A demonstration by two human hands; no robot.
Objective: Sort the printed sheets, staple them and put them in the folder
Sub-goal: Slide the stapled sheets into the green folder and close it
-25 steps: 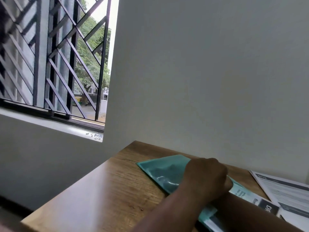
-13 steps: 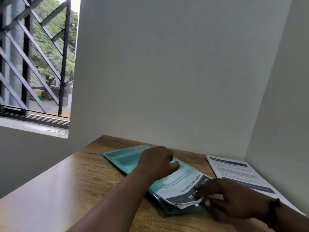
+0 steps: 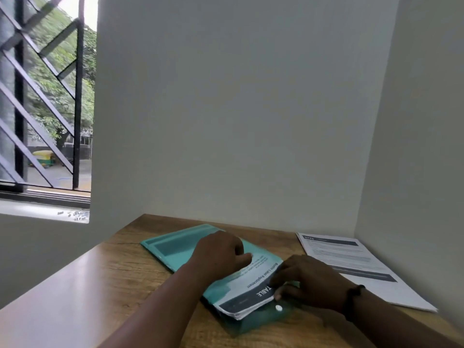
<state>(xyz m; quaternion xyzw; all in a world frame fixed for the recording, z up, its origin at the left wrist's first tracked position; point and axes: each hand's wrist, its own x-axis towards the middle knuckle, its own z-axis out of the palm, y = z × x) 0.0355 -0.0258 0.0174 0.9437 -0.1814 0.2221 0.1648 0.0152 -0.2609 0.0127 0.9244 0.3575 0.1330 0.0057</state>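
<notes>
The translucent teal plastic folder (image 3: 175, 247) lies diagonally on the wooden desk (image 3: 120, 277), its open near end under the right hand (image 3: 308, 282) pinching the printed sheets (image 3: 251, 285), while the left hand (image 3: 221, 252) grips its upper flap.

"Bottle Label Replacement" and "TABLE" on printed sheets (image 3: 253, 282)

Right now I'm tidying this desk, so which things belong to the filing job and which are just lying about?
In the job:
- teal folder
- sheaf of printed sheets partly in the folder
- left hand holding the folder
- right hand at the sheaf's edge
- second printed stack, likely next

Lying about:
- wooden desk
- window grille
</notes>
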